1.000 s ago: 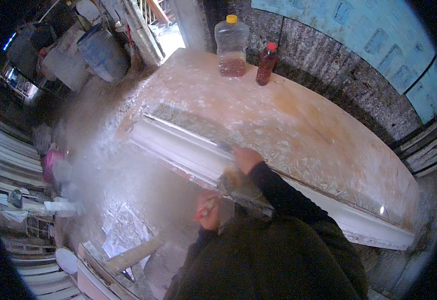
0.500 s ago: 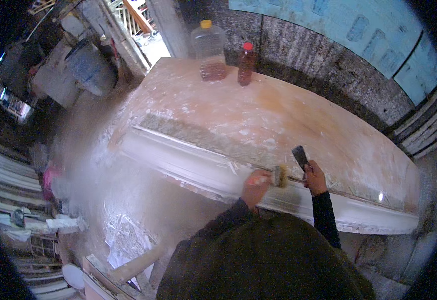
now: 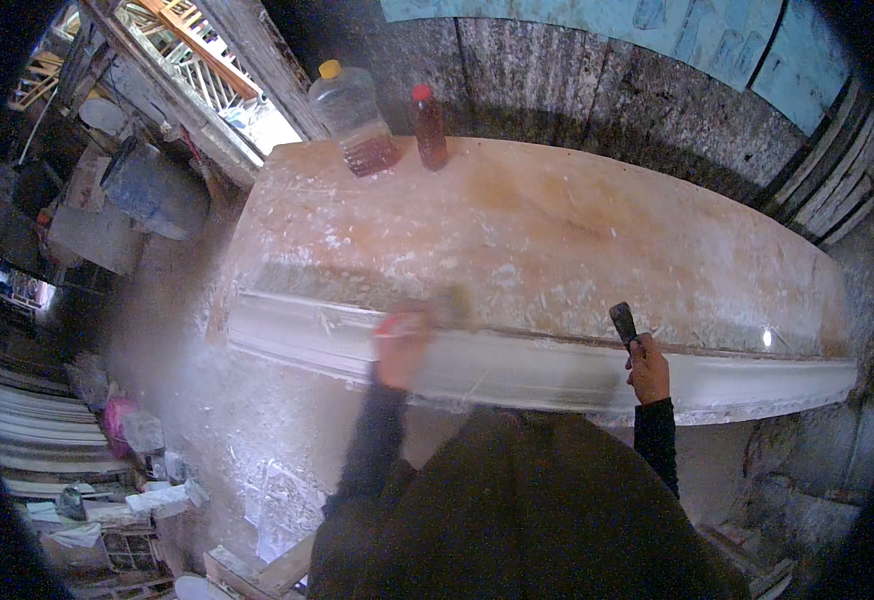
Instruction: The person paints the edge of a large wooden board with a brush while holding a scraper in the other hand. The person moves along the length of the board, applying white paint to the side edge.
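Observation:
A long white plaster moulding lies along the near edge of a worn, stained tabletop. My left hand, smeared by motion, is closed on a brush over the left half of the moulding. The brush's pale bristles are blurred and point right, and something red shows at the grip. Farther right, my right hand is wrapped round a dark, flat scraper, held up at a tilt above the moulding's back edge. Whether the brush touches the moulding I cannot tell.
At the table's far left stand a large clear jug with a yellow cap and a smaller red-capped bottle, both holding reddish liquid. A blue-grey barrel is beyond the left end. Weathered boards back the table.
My left hand has swept left along the moulding with the brush. My right hand still grips the scraper. The whole view has turned and shifted.

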Motion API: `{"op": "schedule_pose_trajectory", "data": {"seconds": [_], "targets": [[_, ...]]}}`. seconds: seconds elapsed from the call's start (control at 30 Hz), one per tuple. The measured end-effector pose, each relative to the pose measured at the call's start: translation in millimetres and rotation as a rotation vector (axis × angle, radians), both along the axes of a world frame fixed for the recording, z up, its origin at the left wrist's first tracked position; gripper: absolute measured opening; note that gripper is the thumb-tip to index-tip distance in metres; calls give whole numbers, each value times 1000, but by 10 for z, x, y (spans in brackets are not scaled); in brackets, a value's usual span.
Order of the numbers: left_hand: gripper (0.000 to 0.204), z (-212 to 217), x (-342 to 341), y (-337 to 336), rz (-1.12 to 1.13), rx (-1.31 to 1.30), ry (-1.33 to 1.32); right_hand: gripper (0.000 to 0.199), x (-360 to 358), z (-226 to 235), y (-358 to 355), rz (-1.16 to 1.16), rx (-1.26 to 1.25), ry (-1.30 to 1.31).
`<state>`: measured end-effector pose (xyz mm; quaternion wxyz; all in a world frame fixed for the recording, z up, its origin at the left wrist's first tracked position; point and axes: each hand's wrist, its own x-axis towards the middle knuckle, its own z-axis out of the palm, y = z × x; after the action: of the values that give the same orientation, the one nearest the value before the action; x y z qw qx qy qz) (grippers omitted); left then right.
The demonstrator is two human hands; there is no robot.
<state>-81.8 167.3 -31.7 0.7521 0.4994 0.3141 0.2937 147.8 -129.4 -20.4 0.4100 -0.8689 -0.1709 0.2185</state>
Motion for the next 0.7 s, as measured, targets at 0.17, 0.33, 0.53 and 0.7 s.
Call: {"op": "schedule_pose_trajectory", "data": {"seconds": [0.17, 0.33, 0.53, 0.7], "targets": [[15, 2, 881, -938, -261, -58, 125, 18, 37, -92, 129, 72, -66, -109], [15, -792, 284, -360, -146, 197, 174, 17, 50, -86, 120, 93, -73, -210], [5, 159, -846, 734, 283, 818, 437, 18, 3, 11, -65, -6, -125, -154], [22, -15, -105, 344, 91, 527, 381, 18, -10, -52, -177, -83, -154, -146]]}}
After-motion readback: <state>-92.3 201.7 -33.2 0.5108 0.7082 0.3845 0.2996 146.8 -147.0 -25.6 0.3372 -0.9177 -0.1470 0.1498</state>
